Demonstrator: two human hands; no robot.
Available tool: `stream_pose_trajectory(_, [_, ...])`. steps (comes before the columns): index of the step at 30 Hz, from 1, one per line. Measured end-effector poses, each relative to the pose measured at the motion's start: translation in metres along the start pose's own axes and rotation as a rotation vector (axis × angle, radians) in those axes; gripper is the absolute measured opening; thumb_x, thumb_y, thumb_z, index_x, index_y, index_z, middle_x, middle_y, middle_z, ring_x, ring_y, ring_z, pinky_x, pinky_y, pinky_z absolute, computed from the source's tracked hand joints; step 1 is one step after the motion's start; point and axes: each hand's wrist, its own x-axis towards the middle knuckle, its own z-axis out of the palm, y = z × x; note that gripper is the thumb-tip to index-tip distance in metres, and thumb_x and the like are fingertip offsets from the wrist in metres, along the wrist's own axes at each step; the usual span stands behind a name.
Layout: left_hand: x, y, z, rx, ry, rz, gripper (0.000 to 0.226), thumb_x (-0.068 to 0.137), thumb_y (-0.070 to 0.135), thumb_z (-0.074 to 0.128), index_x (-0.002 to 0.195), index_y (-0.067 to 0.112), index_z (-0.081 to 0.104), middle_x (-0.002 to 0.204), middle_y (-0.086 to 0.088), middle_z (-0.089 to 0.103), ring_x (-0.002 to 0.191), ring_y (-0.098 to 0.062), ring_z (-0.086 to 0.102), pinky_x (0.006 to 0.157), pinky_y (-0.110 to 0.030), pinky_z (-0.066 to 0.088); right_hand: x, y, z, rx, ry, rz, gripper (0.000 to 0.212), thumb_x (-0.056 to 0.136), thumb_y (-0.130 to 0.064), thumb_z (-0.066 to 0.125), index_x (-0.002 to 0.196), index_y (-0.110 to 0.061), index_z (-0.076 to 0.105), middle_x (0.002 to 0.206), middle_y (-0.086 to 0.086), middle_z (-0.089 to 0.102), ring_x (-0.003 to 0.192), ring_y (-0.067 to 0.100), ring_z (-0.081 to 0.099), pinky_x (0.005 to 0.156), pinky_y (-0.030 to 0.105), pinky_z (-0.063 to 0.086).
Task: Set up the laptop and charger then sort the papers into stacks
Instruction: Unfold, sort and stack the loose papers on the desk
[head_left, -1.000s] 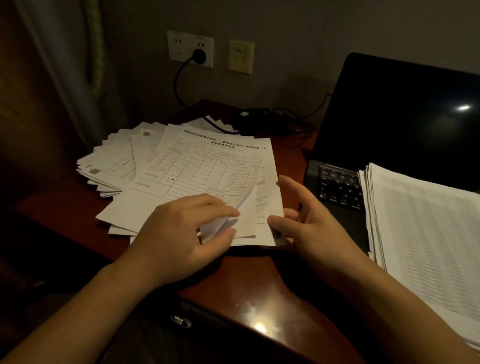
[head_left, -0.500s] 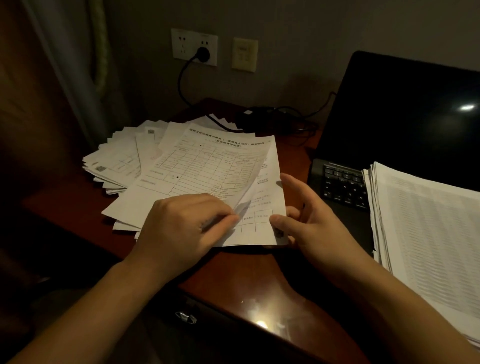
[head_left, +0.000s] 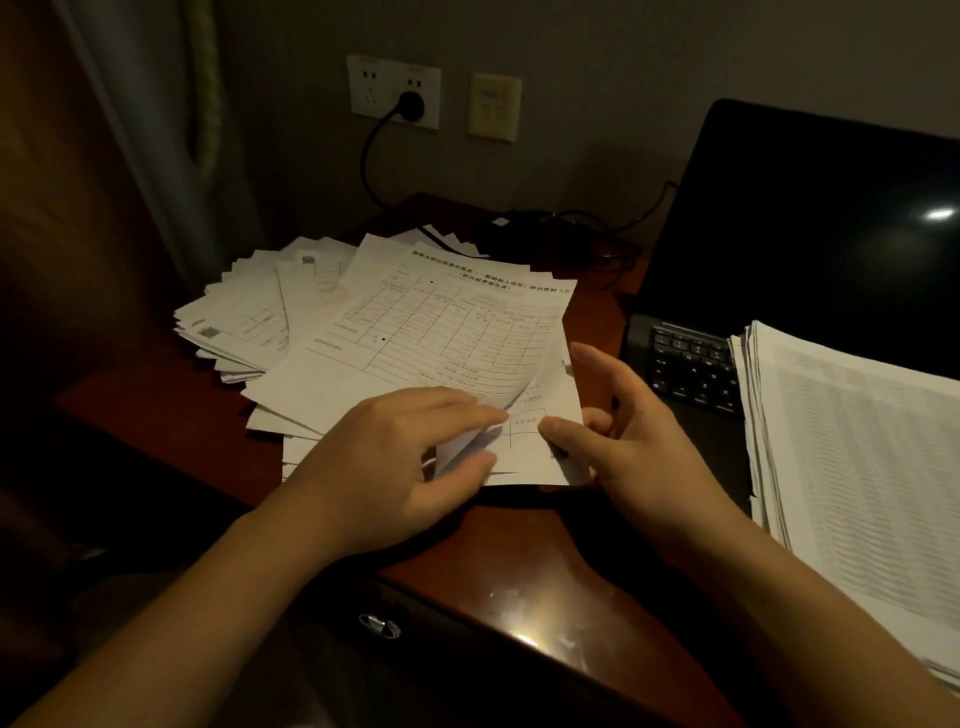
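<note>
Head view: we're pinching the top sheet (head_left: 441, 322) by its near corner w/ left hand (head_left: 395, 467); right hand (head_left: 639, 441) is lying splayed, thumb pressing the sheet below (head_left: 550, 395). Risk, we reckon: lifting two sheets at once, or nudging the fanned pile (head_left: 244, 322) off the worktop (head_left: 493, 561) edge. Worktop is glossy, reddish; room dim; laptop (head_left: 805, 234) sitting open at right.

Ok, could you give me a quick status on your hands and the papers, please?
Left hand pinching top sheet corner. Right hand thumb pressing sheet below. Second stack sits on laptop.

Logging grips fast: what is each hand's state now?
Left hand: pinches lifted corner of top sheet.
Right hand: thumb on lower sheet; grip cannot be told.
</note>
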Motion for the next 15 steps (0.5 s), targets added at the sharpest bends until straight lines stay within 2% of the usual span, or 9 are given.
stream_pose_trajectory(2, [-0.001,0.000,0.000,-0.002,-0.032,-0.024,0.051,0.088,0.057,0.057,0.126,0.024,0.068,0.120,0.014,0.068,0.110,0.002,0.058,0.090,-0.013,0.050,0.000,0.001,0.003,0.005,0.021,-0.005,0.069,0.093,-0.010,0.067,0.147,-0.037,0.034,0.091,0.001,0.078,0.083,0.016,0.076,0.064,0.022,0.058])
stream_pose_trajectory(4, [0.000,-0.001,-0.001,-0.014,-0.041,-0.047,0.055,0.085,0.063,0.058,0.125,0.027,0.069,0.116,0.018,0.067,0.106,0.004,0.059,0.087,-0.017,0.052,0.000,0.003,0.006,-0.007,0.047,-0.012,0.068,0.092,-0.011,0.069,0.146,-0.035,0.036,0.095,0.001,0.078,0.081,0.017,0.077,0.063,0.023,0.059])
stream_pose_trajectory(6, [0.001,-0.003,-0.002,-0.042,-0.030,-0.077,0.052,0.085,0.061,0.057,0.123,0.028,0.070,0.114,0.020,0.068,0.104,0.005,0.061,0.085,-0.018,0.053,0.000,0.005,0.007,-0.008,0.043,-0.006,0.067,0.093,-0.013,0.069,0.146,-0.034,0.035,0.093,0.000,0.078,0.078,0.020,0.077,0.059,0.029,0.061])
stream_pose_trajectory(9, [0.001,-0.003,0.000,-0.051,0.009,-0.082,0.041,0.094,0.049,0.051,0.119,0.024,0.073,0.109,0.016,0.072,0.098,0.004,0.064,0.080,-0.016,0.053,0.001,0.003,0.003,0.043,0.004,0.031,0.067,0.095,-0.014,0.066,0.148,-0.033,0.031,0.088,0.007,0.077,0.071,0.025,0.075,0.055,0.035,0.060])
stream_pose_trajectory(12, [0.001,-0.001,0.000,-0.009,0.061,-0.096,0.037,0.097,0.039,0.048,0.114,0.019,0.074,0.098,0.008,0.075,0.084,-0.003,0.066,0.069,-0.019,0.052,0.002,0.001,-0.005,0.060,0.006,0.072,0.065,0.097,-0.011,0.063,0.149,-0.034,0.032,0.081,0.009,0.074,0.067,0.021,0.073,0.056,0.030,0.060])
stream_pose_trajectory(15, [0.000,-0.003,0.001,-0.006,0.133,-0.140,0.029,0.097,0.035,0.050,0.111,0.021,0.071,0.093,0.006,0.073,0.072,-0.008,0.066,0.054,-0.026,0.052,0.002,0.000,-0.013,-0.028,-0.020,0.088,0.074,0.095,-0.004,0.063,0.152,-0.037,0.029,0.078,0.016,0.069,0.069,0.017,0.070,0.057,0.019,0.056])
